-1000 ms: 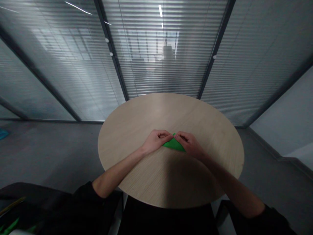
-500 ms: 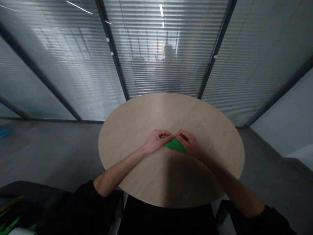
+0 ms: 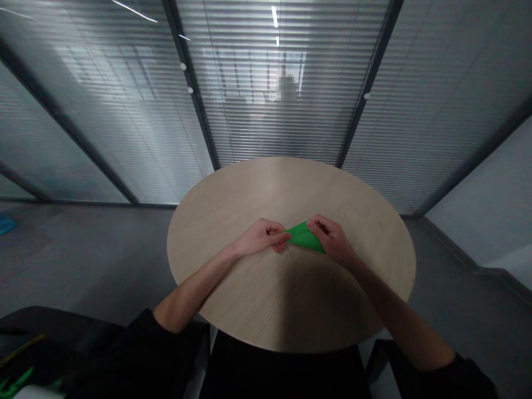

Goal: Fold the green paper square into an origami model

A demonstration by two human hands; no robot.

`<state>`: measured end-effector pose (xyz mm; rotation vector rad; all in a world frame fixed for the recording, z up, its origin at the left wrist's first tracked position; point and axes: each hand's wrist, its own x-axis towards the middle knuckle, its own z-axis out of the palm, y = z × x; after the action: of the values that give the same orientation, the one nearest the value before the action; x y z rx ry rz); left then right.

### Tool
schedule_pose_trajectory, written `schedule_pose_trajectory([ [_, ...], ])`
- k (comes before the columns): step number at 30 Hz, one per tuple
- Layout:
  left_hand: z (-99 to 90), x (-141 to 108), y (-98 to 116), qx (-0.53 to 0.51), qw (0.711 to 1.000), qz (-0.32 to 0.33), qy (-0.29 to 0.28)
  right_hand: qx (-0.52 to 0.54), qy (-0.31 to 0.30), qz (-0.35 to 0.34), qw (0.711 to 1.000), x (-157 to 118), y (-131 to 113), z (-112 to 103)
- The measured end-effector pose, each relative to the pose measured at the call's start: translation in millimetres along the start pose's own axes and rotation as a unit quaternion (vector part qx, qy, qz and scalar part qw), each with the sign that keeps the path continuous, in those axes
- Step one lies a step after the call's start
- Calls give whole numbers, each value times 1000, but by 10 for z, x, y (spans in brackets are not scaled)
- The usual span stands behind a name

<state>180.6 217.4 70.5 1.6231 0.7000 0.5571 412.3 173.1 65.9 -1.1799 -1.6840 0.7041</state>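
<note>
A folded piece of green paper (image 3: pixel 305 237) is held between my two hands, just above or on the round wooden table (image 3: pixel 249 293). My left hand (image 3: pixel 266 235) pinches its pointed left corner between thumb and fingers. On the other side, my right hand (image 3: pixel 332 237) grips the wider right end, thumb on the top face near the upper edge. Part of the paper's right end is hidden behind the right hand's fingers. Whether the paper touches the tabletop I cannot tell.
Behind the table stands a glass partition with blinds (image 3: pixel 266 133). A dark chair (image 3: pixel 50 321) is at the lower left, with green and white items near it. A blue item (image 3: pixel 6 224) lies on the floor at far left.
My hands have moved apart, the right one rightward and the left one slightly leftward. The green paper has shifted right and shows more of its surface, its left tip now pinched.
</note>
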Motion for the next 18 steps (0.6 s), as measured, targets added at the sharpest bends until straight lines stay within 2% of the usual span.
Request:
schedule_pose_trajectory([
  [11,-88,9,-29,-1,998,-10,56,-7,51,3,999,-6,0,-11],
  [18,-149,-27,9,-19,999,-10,37,15,67,22,997,-6,-26,-6],
])
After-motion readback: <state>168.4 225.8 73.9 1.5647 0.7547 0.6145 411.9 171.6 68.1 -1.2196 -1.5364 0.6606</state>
